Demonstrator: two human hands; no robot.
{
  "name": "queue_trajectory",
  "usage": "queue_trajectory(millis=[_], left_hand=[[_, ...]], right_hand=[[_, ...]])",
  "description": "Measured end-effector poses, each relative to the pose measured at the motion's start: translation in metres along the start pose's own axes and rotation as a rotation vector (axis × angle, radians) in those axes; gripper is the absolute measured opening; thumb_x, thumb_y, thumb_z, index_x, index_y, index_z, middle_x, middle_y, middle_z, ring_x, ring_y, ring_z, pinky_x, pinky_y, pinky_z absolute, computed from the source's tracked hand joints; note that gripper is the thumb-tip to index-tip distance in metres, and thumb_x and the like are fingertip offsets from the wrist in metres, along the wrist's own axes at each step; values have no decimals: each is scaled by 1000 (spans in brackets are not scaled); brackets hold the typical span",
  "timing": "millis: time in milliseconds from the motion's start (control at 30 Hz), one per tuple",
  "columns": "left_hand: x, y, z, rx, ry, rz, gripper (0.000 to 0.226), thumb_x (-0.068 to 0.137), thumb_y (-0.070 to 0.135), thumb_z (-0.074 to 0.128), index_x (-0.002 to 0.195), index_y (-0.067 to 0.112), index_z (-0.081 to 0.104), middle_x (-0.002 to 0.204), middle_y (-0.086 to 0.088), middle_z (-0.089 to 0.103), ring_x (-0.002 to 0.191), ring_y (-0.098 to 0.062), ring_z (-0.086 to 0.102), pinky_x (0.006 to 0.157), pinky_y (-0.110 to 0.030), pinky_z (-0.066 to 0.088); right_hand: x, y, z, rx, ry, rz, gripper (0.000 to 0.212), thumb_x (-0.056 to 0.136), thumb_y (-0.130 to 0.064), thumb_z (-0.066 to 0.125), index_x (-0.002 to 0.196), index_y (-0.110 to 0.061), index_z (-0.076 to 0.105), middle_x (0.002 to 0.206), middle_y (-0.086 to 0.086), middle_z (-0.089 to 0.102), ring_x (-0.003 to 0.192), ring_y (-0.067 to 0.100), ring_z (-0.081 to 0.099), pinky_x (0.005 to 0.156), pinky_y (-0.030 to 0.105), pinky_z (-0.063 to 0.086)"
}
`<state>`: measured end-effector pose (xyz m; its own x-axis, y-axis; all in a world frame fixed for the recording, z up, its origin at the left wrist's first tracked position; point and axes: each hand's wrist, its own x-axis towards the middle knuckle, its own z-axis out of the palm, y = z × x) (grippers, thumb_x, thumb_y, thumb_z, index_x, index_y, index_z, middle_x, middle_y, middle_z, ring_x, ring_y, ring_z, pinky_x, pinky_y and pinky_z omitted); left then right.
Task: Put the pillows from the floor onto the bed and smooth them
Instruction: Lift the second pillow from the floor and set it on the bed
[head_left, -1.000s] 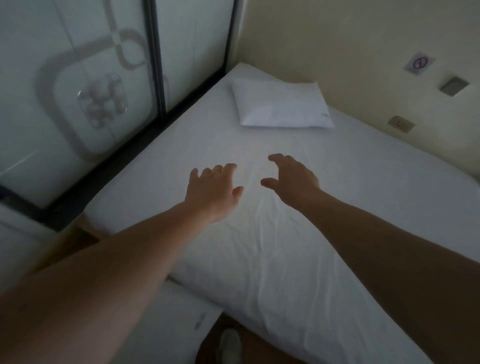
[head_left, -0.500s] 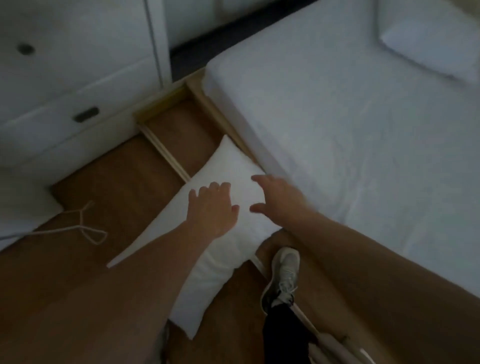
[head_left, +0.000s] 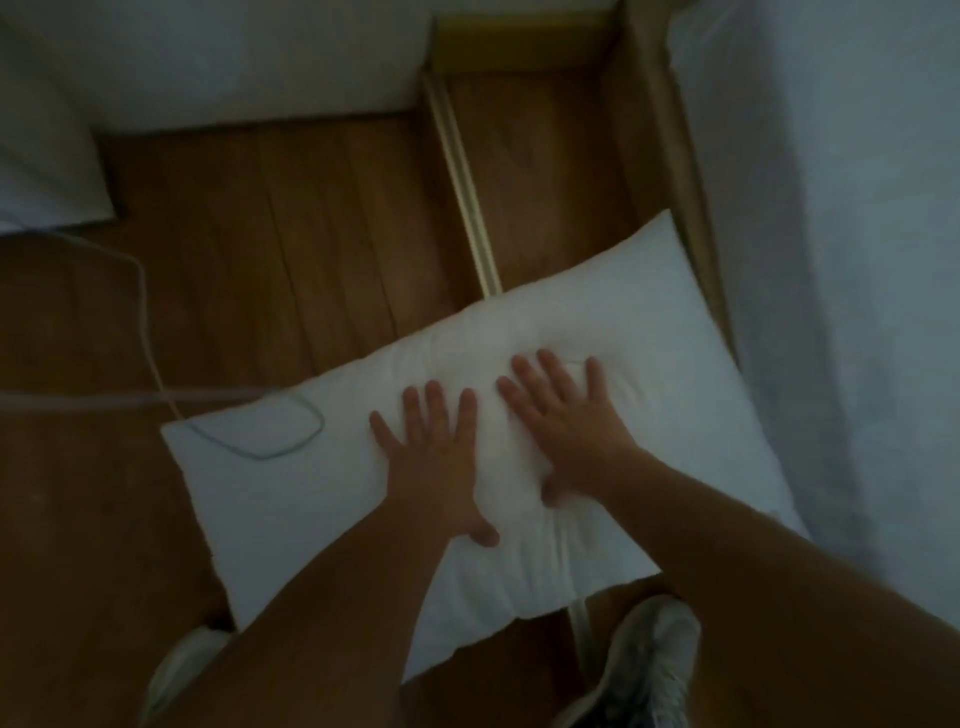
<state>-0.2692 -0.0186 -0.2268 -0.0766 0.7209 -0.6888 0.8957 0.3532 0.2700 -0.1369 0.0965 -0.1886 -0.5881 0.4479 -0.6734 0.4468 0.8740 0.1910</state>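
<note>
A white pillow (head_left: 649, 364) lies flat on the wooden floor beside the bed (head_left: 852, 260), its long side slanting from lower left to upper right. My left hand (head_left: 436, 452) rests palm down on the middle of the pillow with fingers spread. My right hand (head_left: 566, 426) lies flat just to its right, also with fingers apart, pressing a dent into the fabric. Neither hand grips the pillow.
A thin white cord (head_left: 150, 332) runs across the floor and loops onto the pillow's left end. A pale floor rail (head_left: 462, 171) passes under the pillow. My shoes (head_left: 649, 670) stand at the pillow's near edge. White furniture (head_left: 234, 57) stands at the back.
The view has swung from the bed down to the floor. Both hands went from hovering over the mattress to lying flat on the floor pillow.
</note>
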Motion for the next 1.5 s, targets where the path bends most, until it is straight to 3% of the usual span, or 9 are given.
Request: queue_trajectory(millis=[100,200,267,333,467,633,733,1167,1500], left_hand=[[21,-6,27,-26,18,26,142,52,73,70,139,22,-30,155,-16,-23,140,-39,-19,103,-72,-6],[33,-3,29,-51,40,13,110,68,58,69,146,24,-1,156,-11,13,142,-32,13,106,-67,15],[32,-3,24,-78,98,10,74,78,42,65,138,22,28,139,-9,44,125,-28,43,102,-55,31],[24,-6,18,-139,205,34,36,86,23,55,121,15,48,111,-11,64,99,-29,60,86,-40,43],[-21,-5,-12,-318,251,71,17,87,15,52,102,10,59,94,-15,68,85,-32,63,67,-33,41],[-115,36,-64,-460,286,88,15,88,9,49,90,14,62,85,-7,70,77,-21,64,64,-25,39],[-147,78,-127,-423,334,136,12,88,9,52,90,14,62,79,-7,69,72,-21,63,61,-27,41],[-142,392,-375,13,621,421,12,80,26,61,86,16,57,79,-10,67,80,-34,62,66,-37,43],[-15,582,-426,-13,776,464,15,85,32,56,89,17,60,88,-8,68,88,-34,60,65,-34,33]], right_hand=[[20,-2,22,-1,-2,11,121,56,-58,77,147,-25,5,158,7,6,142,30,4,107,67,7],[26,-4,28,89,133,7,69,65,-36,78,126,-22,50,134,6,52,124,28,44,103,59,25],[25,-8,22,110,292,21,31,60,-17,81,88,-14,68,86,8,69,81,30,63,78,43,46],[22,-11,8,160,289,47,19,62,-10,77,78,-13,67,70,6,66,66,29,61,56,30,40],[-20,-5,-26,329,184,80,22,77,-18,65,98,-23,66,90,1,66,86,24,60,60,28,33],[-131,15,-100,454,298,87,26,49,-12,85,66,-24,68,62,-4,64,58,20,61,46,22,42],[-185,58,-146,494,330,169,25,52,-6,81,66,-22,69,63,-3,65,61,22,62,47,22,40],[-354,395,-201,488,598,368,15,72,-35,72,83,-27,67,86,-6,68,87,19,62,59,25,31],[-346,624,-138,419,704,437,12,78,-36,69,88,-29,68,92,-3,70,89,25,64,69,30,43]])
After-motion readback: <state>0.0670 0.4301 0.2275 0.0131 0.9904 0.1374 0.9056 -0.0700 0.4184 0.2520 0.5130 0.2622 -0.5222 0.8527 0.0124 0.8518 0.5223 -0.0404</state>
